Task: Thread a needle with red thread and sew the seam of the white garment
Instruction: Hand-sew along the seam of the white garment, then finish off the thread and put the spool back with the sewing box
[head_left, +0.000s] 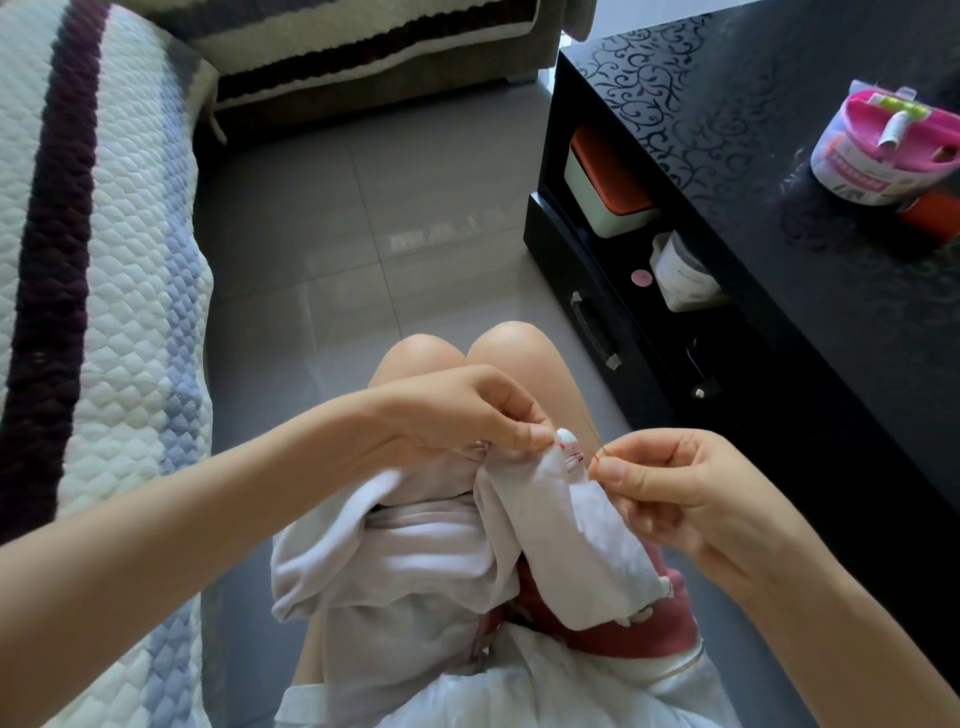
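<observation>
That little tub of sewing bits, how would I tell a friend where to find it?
Start at the glossy black table on the person's right. On it stands a round tub with a pink top and a white spool poking out; the orange thing beside it has neither.

Black glossy surface (769, 171), scroll-patterned: a pink-topped tub (883, 150) stands on it, an orange item (935, 215) touching its base. Shelf (639, 312) beneath: orange-lidded box (608, 182), white jar (680, 275). Floor (337, 234): grey tile. White garment (415, 561) lies on the lap (415, 353).
</observation>
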